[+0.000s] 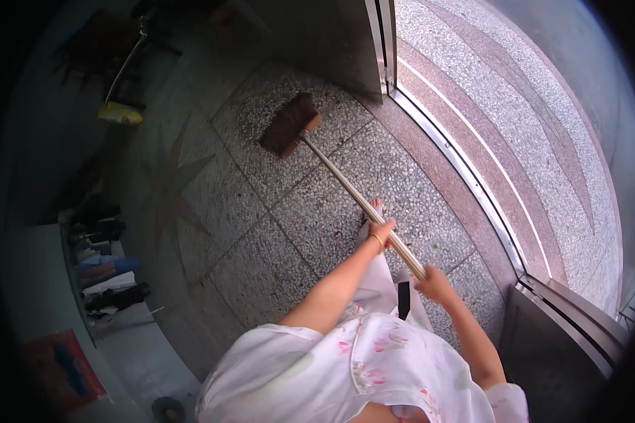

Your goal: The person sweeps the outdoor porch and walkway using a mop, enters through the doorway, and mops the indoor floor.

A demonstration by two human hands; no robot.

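A broom with a wide dark brown head rests on the speckled stone floor, its bristles slightly blurred. Its long pale handle slants back toward my body. My left hand, with a bangle at the wrist, is wrapped round the lower part of the handle, above my bare foot. Close to the handle's top end, my right hand is closed round it, beside my leg.
A metal door track curves along the right, with door panels at both ends and striped paving outside. A yellow-headed broom or mop stands at upper left. Shoes or folded items fill a rack on the left.
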